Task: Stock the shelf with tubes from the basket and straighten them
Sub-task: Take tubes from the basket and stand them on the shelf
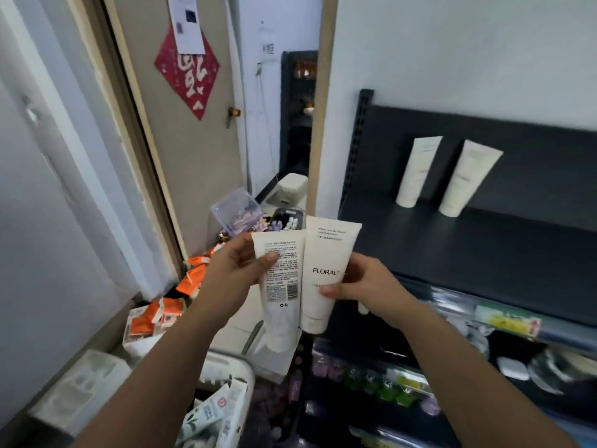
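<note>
Carrying barcode tube (281,305) pinched in left grip (232,270), FLORAL tube (324,253) pinched in right grip (365,282), probably next standing both upright at back edge of shelf (452,250)

Left hand (231,270) gripping a white tube (280,295) (barcode side out), right hand (361,282) pinching another tube (324,270) marked FLORAL, two tubes (416,171) upright on the dark shelf (484,253)

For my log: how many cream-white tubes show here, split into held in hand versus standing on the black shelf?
Held in hand: 2 (cream-white plastic back-label tube, left hand; cream-white plastic FLORAL tube, right hand)
Standing on the black metal shelf: 2 (left shelf tube, right shelf tube)
Total: 4
</note>
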